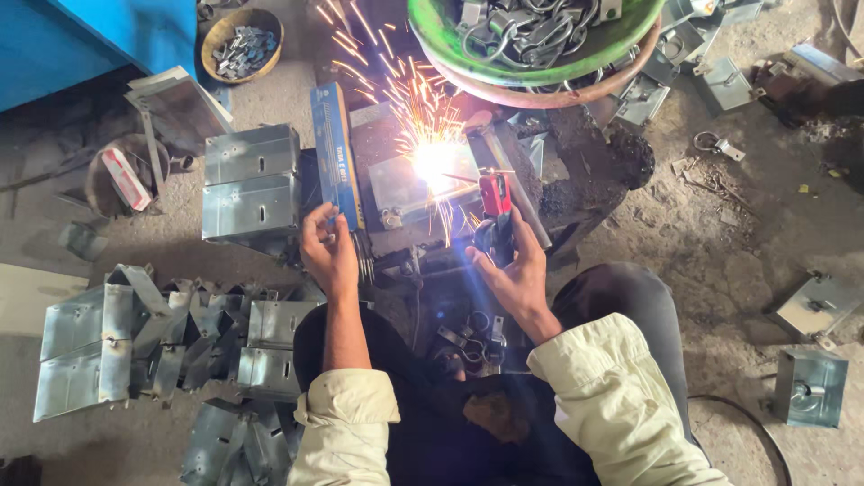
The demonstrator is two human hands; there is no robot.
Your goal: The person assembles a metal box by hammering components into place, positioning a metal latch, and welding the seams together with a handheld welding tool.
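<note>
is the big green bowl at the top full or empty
Full: the green bowl is heaped with grey metal rings and clasps.

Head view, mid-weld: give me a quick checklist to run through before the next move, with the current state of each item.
1. Right hand grips the red electrode holder: ok.
2. Arc lit on the grey metal box, sparks flying up and left: ok.
3. Left hand steadies the blue packet beside the box, clear of the arc: ok.
4. Hand protection: both hands bare near sparks: not ok.
5. Green bowl of metal clasps sits close above the spark spray: cannot tell if it is hit.
6. Weld seam quality: hidden by glare: cannot tell.
</note>
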